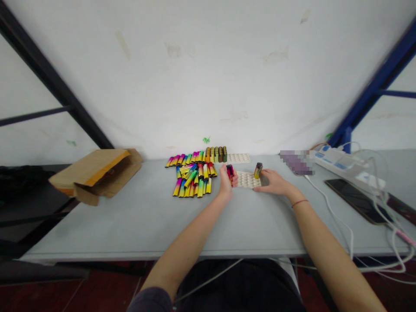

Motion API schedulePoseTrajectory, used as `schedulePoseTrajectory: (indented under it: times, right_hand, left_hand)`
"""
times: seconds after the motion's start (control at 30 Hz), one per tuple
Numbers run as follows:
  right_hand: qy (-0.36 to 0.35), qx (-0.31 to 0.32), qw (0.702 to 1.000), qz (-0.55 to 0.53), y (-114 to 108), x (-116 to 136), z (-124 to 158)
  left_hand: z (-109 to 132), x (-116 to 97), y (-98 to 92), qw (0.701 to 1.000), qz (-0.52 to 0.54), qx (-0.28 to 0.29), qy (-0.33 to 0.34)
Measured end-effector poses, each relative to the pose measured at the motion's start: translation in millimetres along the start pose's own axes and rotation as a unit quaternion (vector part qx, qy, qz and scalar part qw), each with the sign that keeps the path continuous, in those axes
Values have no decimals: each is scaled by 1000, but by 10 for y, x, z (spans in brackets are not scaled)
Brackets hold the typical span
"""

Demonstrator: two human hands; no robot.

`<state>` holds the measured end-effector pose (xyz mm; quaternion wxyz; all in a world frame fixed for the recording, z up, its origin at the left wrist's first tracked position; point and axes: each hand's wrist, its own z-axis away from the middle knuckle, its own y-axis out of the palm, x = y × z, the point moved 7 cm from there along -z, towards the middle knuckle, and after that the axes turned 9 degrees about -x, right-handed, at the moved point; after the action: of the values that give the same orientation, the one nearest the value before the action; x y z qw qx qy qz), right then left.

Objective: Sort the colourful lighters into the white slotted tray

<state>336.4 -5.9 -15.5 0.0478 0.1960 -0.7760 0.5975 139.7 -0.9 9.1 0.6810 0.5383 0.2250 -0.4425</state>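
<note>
Lighter (230, 170): we are holding it in left hand (225, 182); right hand (274, 182) we are resting at tray (247, 179) edge, grip wide, beside upright lighter (258, 170).

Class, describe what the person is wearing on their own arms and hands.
The left hand and right hand are ungloved. A thin, dark reddish band circles the right wrist; none shows on the left. A dark sleeve ends near the left elbow; no sleeve shows on the right.
</note>
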Motion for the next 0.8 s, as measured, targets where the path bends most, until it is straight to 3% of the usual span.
schedulePoseTrajectory:
  times: [0.13,0.4,0.63,0.8]
  right_hand:
    - [-4,-15,1000,3,3,18,-1]
    - [16,-18,999,25,44,117,16]
    - [6,-29,999,32,77,183,5]
    - [-11,-31,999,32,104,248,-2]
  left_hand:
    - [-110,58,0,999,-47,19,18]
    - [-144,120,25,953,-207,110,192]
    - [-113,-54,38,889,-283,64,354]
    - [-97,-43,52,880,-317,70,348]
